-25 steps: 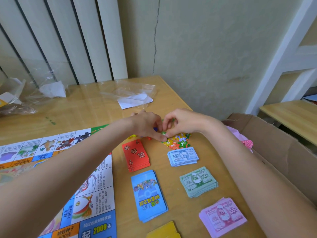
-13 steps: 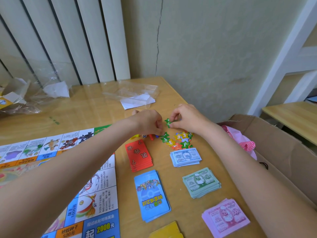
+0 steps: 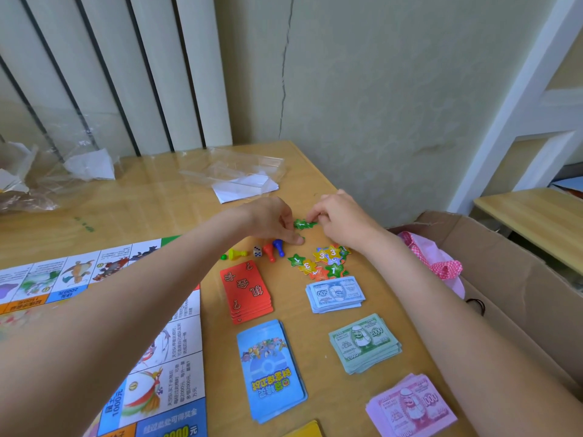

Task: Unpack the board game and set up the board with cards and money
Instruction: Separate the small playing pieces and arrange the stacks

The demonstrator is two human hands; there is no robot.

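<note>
Sorting looks like our current step: our left hand (image 3: 277,223) and right hand (image 3: 339,220) pinch a green star token (image 3: 302,224) between them at frame centre, above the star pile (image 3: 325,261). Next, we'd judge, it needs its own spot beside the board (image 3: 151,326).

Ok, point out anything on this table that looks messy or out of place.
The star tokens lie in a loose overlapping heap, unlike the squared card and money stacks. The pawns lie tipped over beside the die. Crumpled plastic wrap lies at the table's far side.
</note>
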